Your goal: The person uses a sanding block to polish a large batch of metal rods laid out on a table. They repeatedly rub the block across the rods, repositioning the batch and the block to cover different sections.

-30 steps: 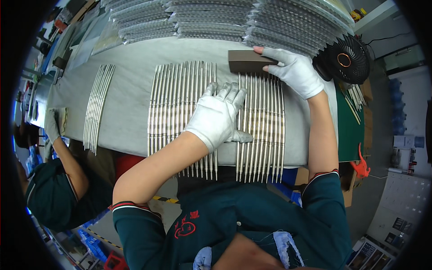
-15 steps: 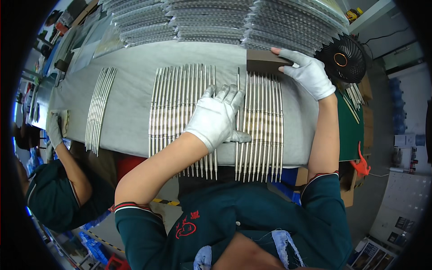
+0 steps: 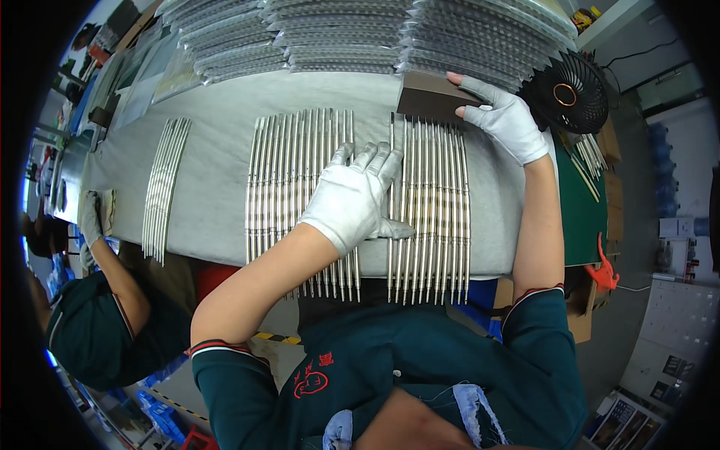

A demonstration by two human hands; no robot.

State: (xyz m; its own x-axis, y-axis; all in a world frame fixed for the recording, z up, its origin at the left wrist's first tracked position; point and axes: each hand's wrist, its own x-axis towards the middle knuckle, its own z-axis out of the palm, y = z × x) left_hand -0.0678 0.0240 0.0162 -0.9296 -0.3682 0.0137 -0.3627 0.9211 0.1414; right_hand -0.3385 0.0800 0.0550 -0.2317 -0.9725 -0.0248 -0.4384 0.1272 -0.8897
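Observation:
My left hand (image 3: pixel 346 201), in a white glove, lies with fingers spread over the gap between two rows of slim metal rods. Its fingertips reach the right side of the left row (image 3: pixel 281 180); its thumb stretches over the edge of the right row (image 3: pixel 439 180). One dark-tipped rod (image 3: pixel 391 135) lies slightly apart beside the fingers. In a white glove with bare fingertips, my right hand (image 3: pixel 511 127) grips a dark brown block (image 3: pixel 425 99) between thumb and fingers. The block is at the far ends of the right row. The rods' near ends overhang the table's front edge.
A smaller bundle of rods (image 3: pixel 166 187) lies farther left on the grey tabletop (image 3: pixel 214 165). Stacked plastic-wrapped trays (image 3: pixel 341 37) line the back. A black fan (image 3: pixel 566 94) stands right, by more rods (image 3: pixel 591 156). At left, a co-worker's gloved hand (image 3: pixel 91 217) rests near the table edge.
The view has shifted slightly. The brown block has tilted, showing more of its upper face, and sits a little farther left in my right hand. My left hand keeps its place on the rods.

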